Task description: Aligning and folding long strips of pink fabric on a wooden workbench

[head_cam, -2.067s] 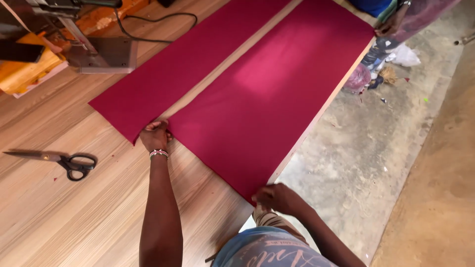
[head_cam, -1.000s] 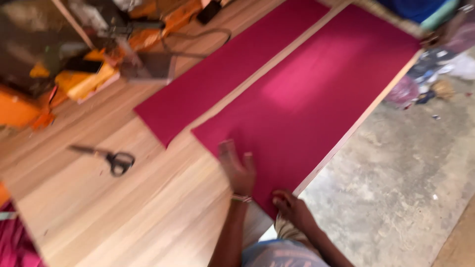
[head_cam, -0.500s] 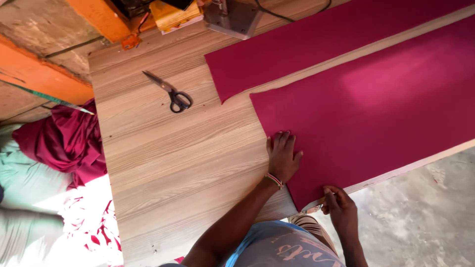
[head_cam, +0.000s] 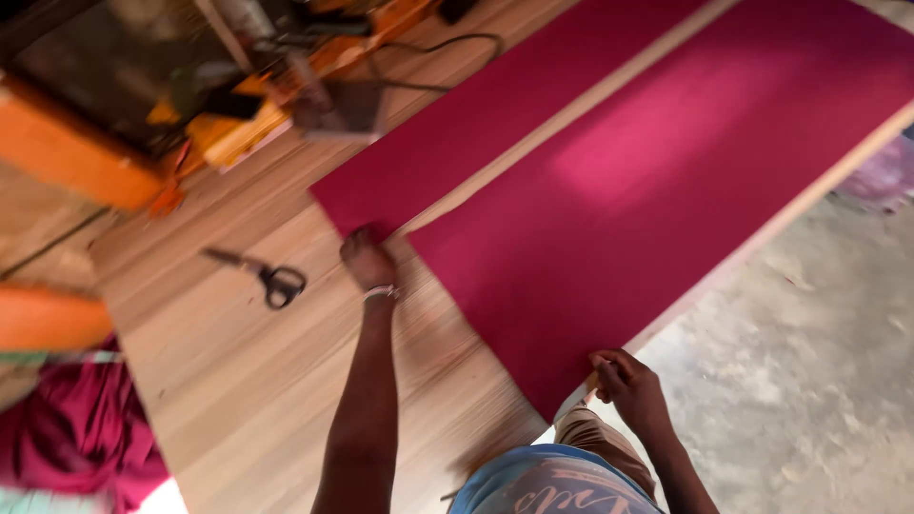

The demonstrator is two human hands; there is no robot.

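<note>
Pale wood-grain tabletop (head_cam: 286, 400) fills the view, with bare concrete floor (head_cam: 819, 381) to the right. On it, the left hand (head_cam: 367, 262) rests curled at the near-left corner of the wide magenta sheet (head_cam: 647, 190), though blur hides whether it pinches; the right hand (head_cam: 628, 385) pinches that sheet's nearest corner at the tabletop's edge. A narrower magenta strip (head_cam: 495, 124) lies just beyond, black-handled scissors (head_cam: 271, 278) lie left of the left hand, and orange machinery (head_cam: 190, 95) stands far left.
</note>
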